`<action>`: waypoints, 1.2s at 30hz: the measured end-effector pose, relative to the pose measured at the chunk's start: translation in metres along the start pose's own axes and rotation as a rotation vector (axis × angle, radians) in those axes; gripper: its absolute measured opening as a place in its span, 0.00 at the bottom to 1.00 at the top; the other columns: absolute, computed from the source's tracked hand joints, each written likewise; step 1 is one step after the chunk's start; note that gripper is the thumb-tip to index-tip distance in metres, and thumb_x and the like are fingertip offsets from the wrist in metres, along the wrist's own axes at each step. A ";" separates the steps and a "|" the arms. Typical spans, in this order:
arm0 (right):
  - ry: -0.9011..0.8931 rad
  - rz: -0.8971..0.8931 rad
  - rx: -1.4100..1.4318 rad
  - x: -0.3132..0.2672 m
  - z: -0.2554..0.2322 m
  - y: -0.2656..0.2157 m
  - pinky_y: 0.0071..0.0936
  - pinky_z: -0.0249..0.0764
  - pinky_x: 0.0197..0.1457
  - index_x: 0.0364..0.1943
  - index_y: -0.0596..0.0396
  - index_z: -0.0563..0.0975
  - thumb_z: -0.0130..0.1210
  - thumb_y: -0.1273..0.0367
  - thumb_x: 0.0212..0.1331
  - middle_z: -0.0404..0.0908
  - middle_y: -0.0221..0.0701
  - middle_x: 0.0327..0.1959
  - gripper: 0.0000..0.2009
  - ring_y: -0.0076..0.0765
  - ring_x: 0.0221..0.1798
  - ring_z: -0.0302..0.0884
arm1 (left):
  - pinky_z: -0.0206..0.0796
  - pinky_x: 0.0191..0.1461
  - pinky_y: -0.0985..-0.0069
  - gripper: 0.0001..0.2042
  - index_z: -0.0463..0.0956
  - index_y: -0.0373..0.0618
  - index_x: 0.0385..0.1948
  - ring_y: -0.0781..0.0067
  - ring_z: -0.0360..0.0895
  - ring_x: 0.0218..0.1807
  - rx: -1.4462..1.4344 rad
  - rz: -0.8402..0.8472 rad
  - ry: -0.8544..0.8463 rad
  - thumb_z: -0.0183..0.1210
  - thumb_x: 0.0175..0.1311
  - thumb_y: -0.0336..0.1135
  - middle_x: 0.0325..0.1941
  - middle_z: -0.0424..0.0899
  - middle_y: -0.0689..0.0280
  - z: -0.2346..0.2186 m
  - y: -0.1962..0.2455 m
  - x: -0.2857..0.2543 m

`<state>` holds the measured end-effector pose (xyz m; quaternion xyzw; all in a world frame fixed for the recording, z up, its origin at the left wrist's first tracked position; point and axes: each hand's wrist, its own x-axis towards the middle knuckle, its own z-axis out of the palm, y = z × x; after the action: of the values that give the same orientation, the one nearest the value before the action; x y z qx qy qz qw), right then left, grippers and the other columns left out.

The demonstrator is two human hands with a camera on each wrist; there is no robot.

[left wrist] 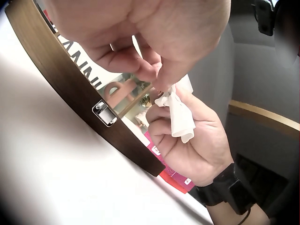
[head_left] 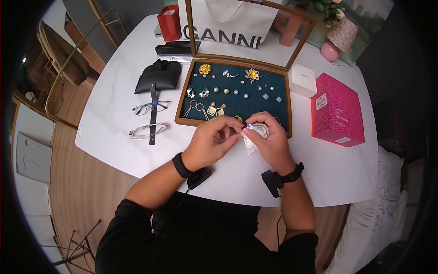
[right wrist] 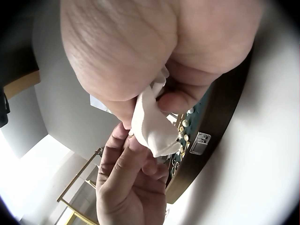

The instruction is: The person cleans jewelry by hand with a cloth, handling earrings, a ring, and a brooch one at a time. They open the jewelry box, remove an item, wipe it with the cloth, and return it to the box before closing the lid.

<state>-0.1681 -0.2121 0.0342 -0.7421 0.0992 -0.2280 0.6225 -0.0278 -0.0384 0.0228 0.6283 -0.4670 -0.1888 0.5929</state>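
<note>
My right hand (head_left: pixel 277 145) grips a crumpled white cloth (head_left: pixel 250 145), bunched between thumb and fingers with a loose end hanging down. Thumb and forefinger of my left hand (head_left: pixel 207 142) pinch a tiny gold piece of jewelry (right wrist: pixel 131 136) right at the cloth's edge; most of it is hidden by the fingertips. Both hands meet over the front edge of an open wooden jewelry box (head_left: pixel 182 122). On its dark green lining (head_left: pixel 255 107) sit a gold flower piece (head_left: pixel 205 69), a flower brooch with a yellow centre (head_left: pixel 252 74), pearl studs (head_left: pixel 226 91) and dangling earrings (head_left: pixel 196 108).
The box's framed glass lid (head_left: pixel 301 43) stands raised before a white paper bag (head_left: pixel 228 23). Left lie two pairs of glasses (head_left: pixel 149 131) and a black pouch (head_left: pixel 157 78) with a strap. A small white box (head_left: pixel 302 80) and a pink box (head_left: pixel 337 109) stand right, a lamp (head_left: pixel 330 51) behind.
</note>
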 end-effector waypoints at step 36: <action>-0.160 -0.021 -0.092 -0.002 0.004 0.001 0.29 0.80 0.53 0.48 0.58 0.84 0.72 0.72 0.67 0.84 0.32 0.45 0.10 0.31 0.48 0.85 | 0.82 0.45 0.72 0.09 0.87 0.38 0.51 0.68 0.94 0.41 0.578 -0.156 0.048 0.63 0.76 0.28 0.44 0.96 0.58 -0.076 0.004 0.111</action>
<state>-0.1683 -0.2082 0.0323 -0.7868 0.0516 -0.1695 0.5912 0.0852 -0.0846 0.0783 0.8092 -0.4376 -0.0781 0.3842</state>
